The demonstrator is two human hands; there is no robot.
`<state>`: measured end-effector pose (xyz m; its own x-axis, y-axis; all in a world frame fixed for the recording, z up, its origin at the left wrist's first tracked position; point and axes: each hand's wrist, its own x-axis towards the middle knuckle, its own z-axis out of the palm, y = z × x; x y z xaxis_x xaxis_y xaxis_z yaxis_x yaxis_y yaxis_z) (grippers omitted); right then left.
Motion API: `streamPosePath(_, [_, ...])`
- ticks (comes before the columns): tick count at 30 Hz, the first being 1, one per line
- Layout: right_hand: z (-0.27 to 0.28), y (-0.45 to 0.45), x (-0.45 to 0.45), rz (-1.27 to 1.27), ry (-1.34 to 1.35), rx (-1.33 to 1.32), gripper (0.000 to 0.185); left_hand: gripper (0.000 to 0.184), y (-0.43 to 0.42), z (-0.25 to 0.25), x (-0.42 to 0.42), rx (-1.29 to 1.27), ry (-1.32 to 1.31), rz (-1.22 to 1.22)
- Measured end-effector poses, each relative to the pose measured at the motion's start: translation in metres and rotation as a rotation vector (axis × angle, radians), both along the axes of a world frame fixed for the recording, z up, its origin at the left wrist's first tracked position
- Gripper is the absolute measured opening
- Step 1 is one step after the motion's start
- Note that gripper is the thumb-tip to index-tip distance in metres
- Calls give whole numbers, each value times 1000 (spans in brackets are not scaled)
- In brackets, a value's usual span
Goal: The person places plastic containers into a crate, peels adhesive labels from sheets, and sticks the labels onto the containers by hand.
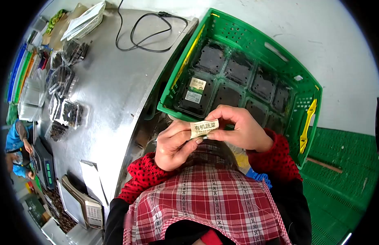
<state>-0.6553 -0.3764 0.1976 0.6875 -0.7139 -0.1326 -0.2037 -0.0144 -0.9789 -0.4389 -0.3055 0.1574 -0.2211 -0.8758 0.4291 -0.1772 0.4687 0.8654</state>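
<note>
Between my two hands is a small cream label point(204, 127) with dark printed characters, bent a little along its lower edge. My left hand point(173, 143) pinches its left side, and my right hand point(242, 127) grips the right side between thumb and fingers. Just beyond my hands stands a green plastic crate point(254, 30) holding several clear-lidded boxes point(210, 57) with dark contents. One labelled box point(184, 100) at the crate's near left carries a similar cream label and a white one. The other visible lids look bare.
A steel table point(111, 77) on the left bears a black cable point(150, 49), several clear boxes point(71, 112) and a weighing scale point(85, 204). Farther left, a person in blue point(20, 139) works by a dark scale point(44, 163). Green slatted panels point(340, 183) lie at right.
</note>
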Motion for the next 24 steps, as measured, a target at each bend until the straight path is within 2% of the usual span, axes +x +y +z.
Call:
streamPosePath(3, [-1, 15, -6, -81, -21, -108, 24, 18, 3, 2, -6, -19, -59, -47])
streamPosePath(5, [-6, 25, -8, -178, -57, -415, 25, 19, 6, 4, -11, 37, -39, -49])
streamPosePath(7, [-7, 37, -15, -226, 37, -501, 20, 20, 10, 1, -16, 89, -16, -57])
streamPosePath(9, [1, 41, -20, -246, 128, -1002, 14, 23, 17, -8, -19, 264, -77, -88])
streamPosePath(10, [0, 45, -26, -216, 90, -1037, 10, 23, 22, -16, -25, 317, -86, -99])
streamPosePath(11, [8, 41, -38, -189, 54, -988, 10, 23, 29, -24, -30, 442, -146, -126])
streamPosePath(12, [23, 33, -43, -375, -13, -841, 11, 25, 33, -30, -36, 444, -127, -135])
streamPosePath(13, [44, 16, -56, -532, 53, -884, 11, 26, 36, -34, -41, 446, -109, -145])
streamPosePath(14, [47, -2, -65, -772, -204, -509, 10, 27, 38, -34, -39, 498, -75, -140])
streamPosePath(15, [52, -29, -79, -767, -190, -408, 13, 27, 40, -33, -34, 553, -44, -134])
streamPosePath(16, [19, -52, -91, -637, -220, -313, 12, 23, 42, -30, -28, 676, -4, -119])
streamPosePath(17, [-17, -65, -97, -489, -60, -133, 13, 19, 44, -26, -26, 802, 95, -73])
streamPosePath(19, [-95, -74, -109, -342, 108, 119, 17, 17, 41, -12, -25, 716, 48, -48])
streamPosePath(20, [-128, -76, -110, -354, 156, 147, 19, 17, 40, -8, -24, 714, 45, -42])
streamPosePath(23, [-168, -75, -103, -394, 154, 170, 23, 18, 41, -1, -25, 694, 47, 4])
streamPosePath(24, [-171, -75, -99, -395, 250, 114, 27, 18, 39, 1, -26, 704, 47, 21])
